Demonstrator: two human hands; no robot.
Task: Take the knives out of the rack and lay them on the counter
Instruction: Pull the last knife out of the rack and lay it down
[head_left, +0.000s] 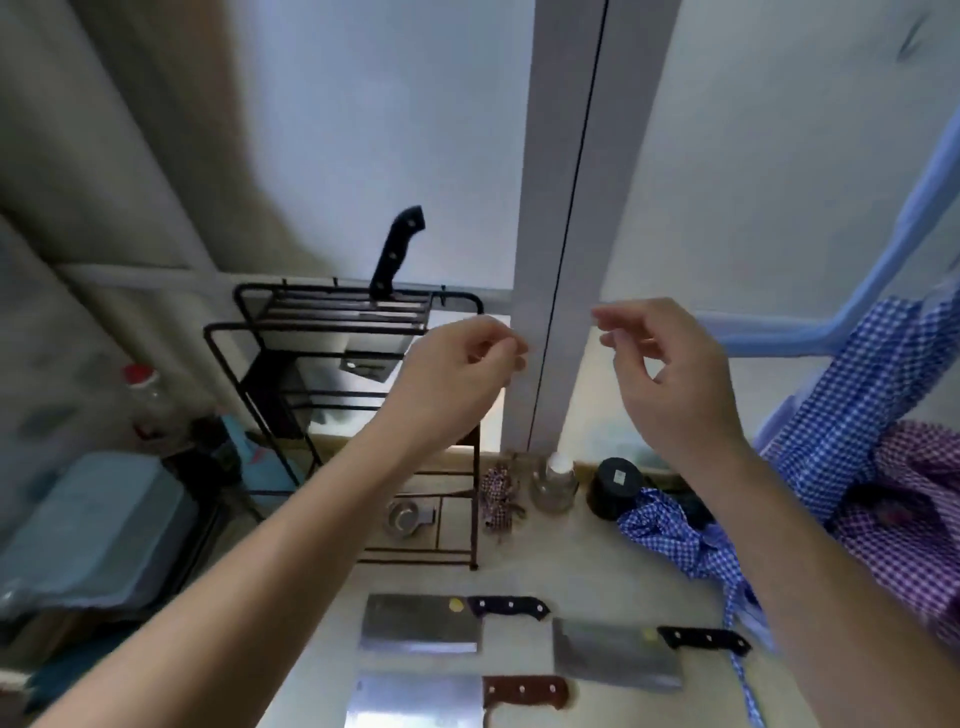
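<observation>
A black wire rack (270, 332) stands on the counter at the centre left. One knife (396, 254) with a black riveted handle still sticks up out of its top slots. Three cleavers lie flat on the pale counter (524, 571) in front: a black-handled one (421, 622), a second black-handled one (615, 653) to its right, and a brown-handled one (415, 701) nearest me. My left hand (457, 369) hovers just right of the rack top, fingers loosely curled, holding nothing. My right hand (670, 374) is raised beside it, fingers apart and empty.
Blue checked cloth (670, 535) and purple checked cloth (914, 499) hang and spill at the right. A dark jar (613, 488), a small glass bottle (555, 483) and a small checked bundle (498, 499) stand behind the cleavers. A grey lidded tub (93, 525) sits left.
</observation>
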